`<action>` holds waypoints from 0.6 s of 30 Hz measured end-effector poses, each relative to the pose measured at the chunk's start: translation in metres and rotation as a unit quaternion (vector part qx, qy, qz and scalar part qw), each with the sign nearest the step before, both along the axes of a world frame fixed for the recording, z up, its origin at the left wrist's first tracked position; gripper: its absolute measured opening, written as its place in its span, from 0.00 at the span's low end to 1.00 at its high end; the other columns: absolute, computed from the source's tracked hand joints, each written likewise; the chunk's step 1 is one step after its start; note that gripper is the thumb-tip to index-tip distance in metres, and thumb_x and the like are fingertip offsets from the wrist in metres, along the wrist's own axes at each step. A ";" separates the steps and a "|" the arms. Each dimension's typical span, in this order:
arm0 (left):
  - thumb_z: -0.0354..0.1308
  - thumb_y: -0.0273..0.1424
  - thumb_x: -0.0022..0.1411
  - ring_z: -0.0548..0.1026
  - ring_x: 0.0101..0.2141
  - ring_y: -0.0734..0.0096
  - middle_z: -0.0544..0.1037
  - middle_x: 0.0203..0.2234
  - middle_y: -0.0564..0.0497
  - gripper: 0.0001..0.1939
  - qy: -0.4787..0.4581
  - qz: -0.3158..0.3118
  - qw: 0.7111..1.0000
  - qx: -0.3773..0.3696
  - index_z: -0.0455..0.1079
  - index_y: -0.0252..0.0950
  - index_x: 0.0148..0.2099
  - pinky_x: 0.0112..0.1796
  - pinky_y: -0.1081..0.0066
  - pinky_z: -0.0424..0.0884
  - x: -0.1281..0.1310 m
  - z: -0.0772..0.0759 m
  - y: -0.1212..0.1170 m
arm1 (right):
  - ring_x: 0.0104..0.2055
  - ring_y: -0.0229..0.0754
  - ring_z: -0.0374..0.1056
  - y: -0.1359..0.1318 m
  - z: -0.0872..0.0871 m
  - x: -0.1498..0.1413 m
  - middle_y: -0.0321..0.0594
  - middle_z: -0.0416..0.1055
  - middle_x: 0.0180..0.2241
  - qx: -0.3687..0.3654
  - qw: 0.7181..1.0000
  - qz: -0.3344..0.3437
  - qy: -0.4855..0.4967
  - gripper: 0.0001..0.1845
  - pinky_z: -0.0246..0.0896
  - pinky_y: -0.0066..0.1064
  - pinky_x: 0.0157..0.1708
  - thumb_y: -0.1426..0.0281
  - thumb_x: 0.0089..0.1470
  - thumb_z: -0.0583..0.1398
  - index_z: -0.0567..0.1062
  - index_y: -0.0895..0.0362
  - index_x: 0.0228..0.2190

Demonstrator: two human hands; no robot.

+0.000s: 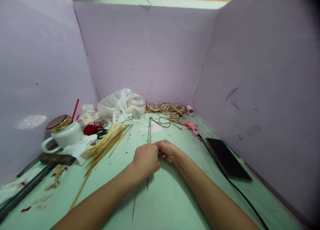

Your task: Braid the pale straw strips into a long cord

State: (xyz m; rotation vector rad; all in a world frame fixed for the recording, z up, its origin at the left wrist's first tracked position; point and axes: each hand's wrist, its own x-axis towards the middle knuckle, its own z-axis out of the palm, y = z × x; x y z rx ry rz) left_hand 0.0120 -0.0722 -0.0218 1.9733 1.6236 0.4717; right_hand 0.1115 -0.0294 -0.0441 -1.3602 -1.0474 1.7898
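Observation:
My left hand [146, 159] is closed around a thin braided straw cord [150, 131] over the middle of the table. The cord runs up from the fist toward the back, and loose straw ends [135, 205] hang out below it. Right beside it, my right hand [167, 150] has its fingers bent in a pinch, touching the left one at the cord. What exactly lies between the right fingertips is hidden. To the left lies a fanned bundle of dry straw [106, 141], with a long strand trailing toward my left forearm.
A white mug [67, 135] with a jar on top, a hammer [58, 159] and a white plastic bag [122, 104] stand left. A coiled straw cord heap [170, 109], pink glue gun [192, 126] with black cable and a phone [227, 158] lie right. Lilac panels [145, 53] enclose the table.

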 end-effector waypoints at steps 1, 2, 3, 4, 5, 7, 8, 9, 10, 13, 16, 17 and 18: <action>0.55 0.22 0.39 0.70 0.33 0.58 0.71 0.25 0.43 0.06 0.039 -0.004 0.999 0.033 0.68 0.34 0.26 0.30 0.71 0.58 -0.003 0.002 0.003 | 0.10 0.25 0.39 0.001 0.000 0.002 0.26 0.49 0.07 0.001 1.000 0.010 0.001 0.08 0.30 0.21 0.10 0.83 0.31 0.52 0.60 0.59 0.12; 0.56 0.24 0.39 0.70 0.29 0.61 0.71 0.22 0.45 0.04 0.069 -0.011 0.996 0.047 0.68 0.33 0.24 0.28 0.72 0.58 -0.007 0.005 0.007 | 0.10 0.25 0.39 0.002 -0.001 0.004 0.26 0.50 0.07 0.002 1.000 0.022 0.004 0.08 0.29 0.21 0.11 0.83 0.31 0.53 0.61 0.60 0.13; 0.56 0.26 0.40 0.69 0.25 0.64 0.70 0.19 0.46 0.01 0.079 -0.017 0.996 0.036 0.67 0.33 0.22 0.25 0.72 0.57 -0.012 0.009 0.012 | 0.10 0.25 0.40 0.003 -0.002 0.006 0.26 0.50 0.07 0.004 0.999 0.035 0.008 0.07 0.29 0.20 0.11 0.83 0.32 0.54 0.62 0.60 0.14; 0.56 0.28 0.42 0.68 0.21 0.68 0.69 0.17 0.48 0.03 0.057 -0.012 0.998 0.004 0.66 0.33 0.21 0.23 0.73 0.56 -0.018 0.013 0.018 | 0.10 0.25 0.40 0.005 -0.004 0.008 0.26 0.51 0.08 0.007 0.999 0.049 0.014 0.06 0.29 0.20 0.11 0.82 0.33 0.55 0.63 0.61 0.15; 0.55 0.30 0.44 0.65 0.17 0.72 0.68 0.15 0.49 0.06 0.014 0.002 0.999 -0.038 0.65 0.33 0.20 0.20 0.74 0.55 -0.023 0.016 0.024 | 0.10 0.25 0.40 0.006 -0.005 0.011 0.26 0.51 0.08 0.009 0.998 0.062 0.020 0.05 0.29 0.20 0.11 0.81 0.35 0.56 0.65 0.61 0.16; 0.52 0.31 0.48 0.60 0.13 0.78 0.70 0.16 0.50 0.07 -0.108 0.080 0.987 -0.091 0.65 0.32 0.23 0.17 0.75 0.52 -0.032 0.020 0.036 | 0.11 0.25 0.40 0.009 -0.007 0.015 0.25 0.50 0.09 0.013 0.997 0.075 0.030 0.03 0.29 0.20 0.11 0.79 0.37 0.57 0.66 0.62 0.18; 0.51 0.30 0.49 0.58 0.11 0.80 0.71 0.18 0.50 0.06 -0.163 0.119 0.972 -0.118 0.66 0.32 0.25 0.16 0.76 0.50 -0.035 0.020 0.041 | 0.11 0.25 0.40 0.009 -0.008 0.016 0.25 0.51 0.09 0.014 0.997 0.075 0.032 0.03 0.29 0.20 0.11 0.78 0.38 0.58 0.66 0.62 0.19; 0.51 0.29 0.49 0.57 0.11 0.81 0.72 0.18 0.50 0.05 -0.206 0.141 0.957 -0.150 0.66 0.31 0.27 0.15 0.76 0.49 -0.036 0.018 0.045 | 0.11 0.25 0.41 0.010 -0.008 0.017 0.26 0.52 0.09 0.015 0.996 0.076 0.034 0.03 0.30 0.20 0.11 0.78 0.38 0.58 0.67 0.62 0.19; 0.51 0.27 0.48 0.56 0.11 0.83 0.72 0.18 0.50 0.04 -0.240 0.147 0.941 -0.187 0.65 0.31 0.28 0.14 0.77 0.48 -0.036 0.016 0.047 | 0.11 0.25 0.41 0.010 -0.008 0.017 0.26 0.53 0.10 0.014 0.996 0.076 0.036 0.03 0.31 0.20 0.11 0.78 0.38 0.58 0.67 0.62 0.20; 0.51 0.23 0.46 0.55 0.11 0.85 0.68 0.14 0.52 0.02 -0.294 0.102 0.903 -0.295 0.64 0.30 0.25 0.13 0.80 0.44 -0.031 0.006 0.048 | 0.11 0.26 0.43 0.009 -0.008 0.017 0.27 0.55 0.10 0.015 0.996 0.075 0.037 0.02 0.32 0.20 0.11 0.78 0.39 0.58 0.67 0.62 0.20; 0.51 0.21 0.46 0.56 0.11 0.85 0.66 0.13 0.53 0.02 -0.310 0.080 0.890 -0.325 0.63 0.30 0.23 0.13 0.81 0.43 -0.030 0.002 0.048 | 0.11 0.26 0.45 0.010 -0.009 0.017 0.29 0.58 0.11 0.021 0.996 0.080 0.023 0.02 0.32 0.20 0.11 0.78 0.39 0.58 0.68 0.62 0.21; 0.51 0.21 0.46 0.57 0.11 0.85 0.67 0.14 0.53 0.02 -0.311 0.081 0.889 -0.327 0.64 0.30 0.24 0.12 0.81 0.44 -0.031 0.002 0.049 | 0.11 0.26 0.45 0.011 -0.009 0.017 0.30 0.59 0.12 0.023 0.996 0.082 0.019 0.02 0.32 0.20 0.11 0.78 0.39 0.58 0.68 0.62 0.21; 0.51 0.20 0.46 0.58 0.11 0.85 0.69 0.15 0.52 0.03 -0.313 0.084 0.886 -0.331 0.64 0.29 0.26 0.12 0.81 0.45 -0.033 0.002 0.050 | 0.11 0.26 0.44 0.011 -0.010 0.018 0.29 0.58 0.11 0.024 0.996 0.083 0.017 0.02 0.31 0.20 0.11 0.78 0.39 0.58 0.68 0.62 0.21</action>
